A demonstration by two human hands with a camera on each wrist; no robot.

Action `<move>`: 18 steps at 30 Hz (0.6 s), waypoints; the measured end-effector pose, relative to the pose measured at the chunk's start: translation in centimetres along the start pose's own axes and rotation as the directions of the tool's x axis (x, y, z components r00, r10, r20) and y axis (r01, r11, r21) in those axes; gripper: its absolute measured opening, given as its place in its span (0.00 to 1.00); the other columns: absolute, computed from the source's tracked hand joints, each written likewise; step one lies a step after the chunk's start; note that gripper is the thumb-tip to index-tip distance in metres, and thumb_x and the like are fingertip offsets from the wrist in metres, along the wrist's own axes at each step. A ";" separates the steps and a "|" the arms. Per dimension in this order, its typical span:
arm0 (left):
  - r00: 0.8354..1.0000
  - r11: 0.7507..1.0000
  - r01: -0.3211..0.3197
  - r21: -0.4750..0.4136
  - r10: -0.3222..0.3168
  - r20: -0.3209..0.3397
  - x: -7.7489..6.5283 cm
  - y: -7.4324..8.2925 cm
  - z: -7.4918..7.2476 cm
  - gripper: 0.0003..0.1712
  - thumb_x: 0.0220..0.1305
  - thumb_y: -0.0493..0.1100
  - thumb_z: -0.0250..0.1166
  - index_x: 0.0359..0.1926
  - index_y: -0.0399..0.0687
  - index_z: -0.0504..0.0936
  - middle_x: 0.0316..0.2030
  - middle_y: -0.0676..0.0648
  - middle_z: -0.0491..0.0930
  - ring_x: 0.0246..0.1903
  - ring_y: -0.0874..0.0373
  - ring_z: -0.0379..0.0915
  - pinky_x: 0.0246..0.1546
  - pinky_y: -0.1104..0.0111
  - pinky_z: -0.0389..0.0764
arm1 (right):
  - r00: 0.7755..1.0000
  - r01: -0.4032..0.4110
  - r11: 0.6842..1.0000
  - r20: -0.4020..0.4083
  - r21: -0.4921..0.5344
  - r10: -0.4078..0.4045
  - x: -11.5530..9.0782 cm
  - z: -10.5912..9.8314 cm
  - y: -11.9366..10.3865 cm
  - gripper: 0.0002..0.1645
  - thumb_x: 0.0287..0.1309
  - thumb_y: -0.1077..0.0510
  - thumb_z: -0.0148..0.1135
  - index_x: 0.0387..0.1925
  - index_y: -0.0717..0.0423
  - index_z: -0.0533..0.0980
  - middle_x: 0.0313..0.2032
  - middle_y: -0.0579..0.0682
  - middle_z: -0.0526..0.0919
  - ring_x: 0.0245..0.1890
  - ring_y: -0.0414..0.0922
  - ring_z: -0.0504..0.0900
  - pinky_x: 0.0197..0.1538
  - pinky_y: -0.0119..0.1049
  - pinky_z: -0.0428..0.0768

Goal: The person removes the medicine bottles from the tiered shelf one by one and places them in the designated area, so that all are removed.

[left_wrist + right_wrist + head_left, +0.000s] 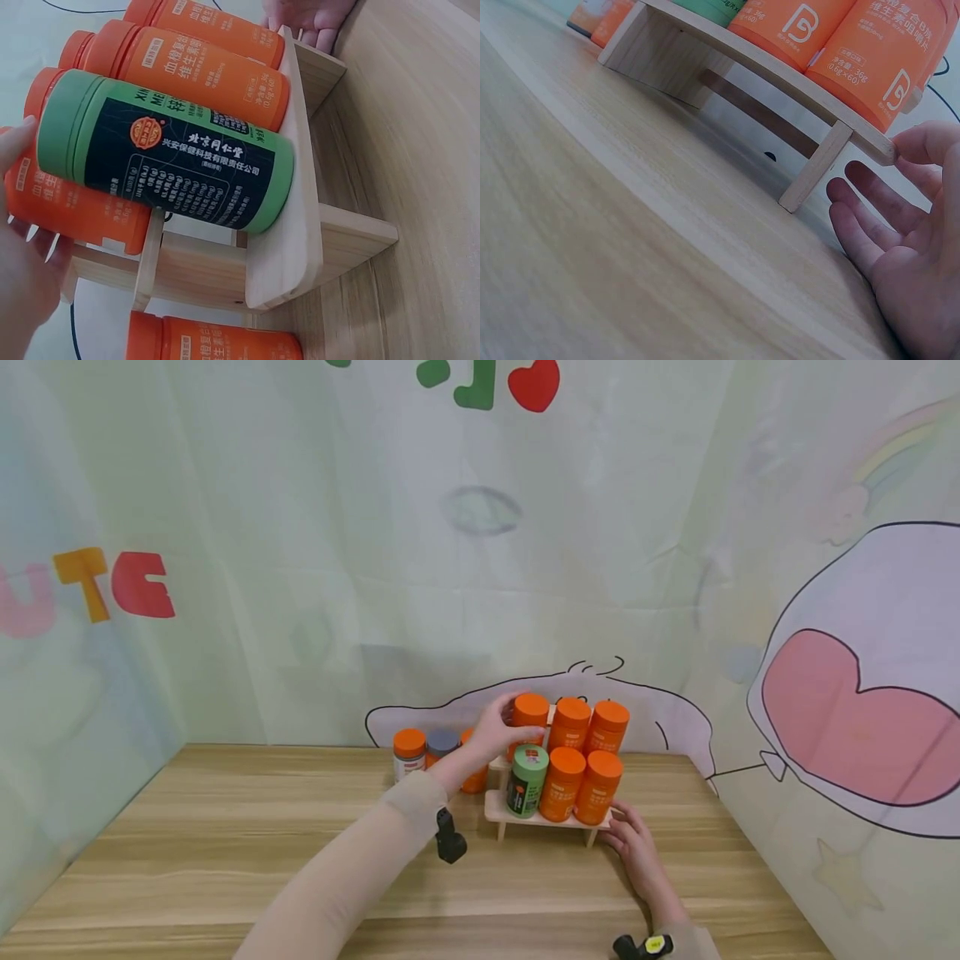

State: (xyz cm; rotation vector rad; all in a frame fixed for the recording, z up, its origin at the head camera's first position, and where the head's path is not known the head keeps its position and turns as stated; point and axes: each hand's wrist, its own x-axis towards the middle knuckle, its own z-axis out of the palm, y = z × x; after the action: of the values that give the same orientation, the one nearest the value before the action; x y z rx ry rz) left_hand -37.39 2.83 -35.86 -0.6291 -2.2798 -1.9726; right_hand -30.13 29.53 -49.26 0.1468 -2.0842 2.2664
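Note:
A two-tier wooden stand point(493, 808) holds rows of bottles. My left hand point(489, 733) grips an orange bottle point(82, 211) at the left end of the upper tier, its fingers reaching round the far side. In front of that bottle, on the lower tier, stands a green bottle point(176, 154) with a dark label. Beside the green one are two orange bottles point(564, 789), and two more orange bottles point(572, 727) fill the rest of the upper tier. My right hand point(915, 225) pinches the lower board's right front corner between thumb and forefinger, the other fingers spread below.
On the table point(285, 827), left of the stand, are a white bottle with an orange cap point(409, 745), a bottle with a grey-blue cap point(441, 742) and another orange bottle point(472, 781), partly behind my left arm. A printed curtain point(285, 635) hangs behind the table.

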 end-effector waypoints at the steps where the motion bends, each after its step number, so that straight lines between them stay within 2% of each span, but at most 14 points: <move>1: 1.000 1.000 0.003 -0.002 -0.003 -0.008 0.0 0.0 0.0 0.40 0.58 0.38 0.71 0.70 0.40 0.65 0.63 0.39 0.74 0.60 0.43 0.71 0.62 0.54 0.74 | 1.000 -0.001 1.000 -0.001 0.000 0.001 0.0 0.0 0.0 0.15 0.71 0.64 0.44 0.53 0.46 0.69 0.46 0.44 0.72 0.42 0.33 0.80 0.48 0.27 0.80; 6: 0.999 1.000 -0.001 -0.008 0.001 -0.050 -0.3 -0.1 -0.3 0.37 0.57 0.38 0.72 0.67 0.43 0.69 0.60 0.40 0.76 0.57 0.44 0.73 0.60 0.55 0.76 | 1.000 -0.008 1.000 -0.006 -0.004 0.008 0.0 0.1 -0.1 0.15 0.71 0.63 0.43 0.56 0.51 0.67 0.46 0.44 0.72 0.42 0.33 0.80 0.48 0.27 0.80; 11: 0.997 1.000 -0.019 -0.009 0.018 -0.078 -0.6 -0.3 -1.0 0.37 0.57 0.38 0.72 0.67 0.44 0.69 0.59 0.42 0.76 0.58 0.46 0.72 0.61 0.54 0.74 | 1.000 -0.009 1.000 -0.006 -0.001 0.009 0.0 0.1 -0.1 0.15 0.71 0.63 0.43 0.56 0.52 0.67 0.45 0.45 0.72 0.41 0.34 0.80 0.48 0.27 0.80; 18: 0.990 0.999 -0.037 -0.002 0.037 -0.133 -1.2 0.0 -2.6 0.37 0.57 0.39 0.72 0.67 0.45 0.70 0.57 0.42 0.78 0.53 0.48 0.74 0.56 0.58 0.78 | 1.000 0.000 1.000 0.003 0.005 0.000 -0.1 0.1 -0.2 0.15 0.71 0.63 0.43 0.52 0.46 0.69 0.45 0.44 0.72 0.41 0.33 0.80 0.48 0.27 0.80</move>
State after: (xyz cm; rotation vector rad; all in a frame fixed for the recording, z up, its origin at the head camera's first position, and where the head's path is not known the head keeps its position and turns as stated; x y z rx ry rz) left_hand -36.84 0.06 -35.74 -0.5190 -2.1710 -1.9408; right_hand -29.98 29.46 -49.10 0.1506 -2.0799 2.2731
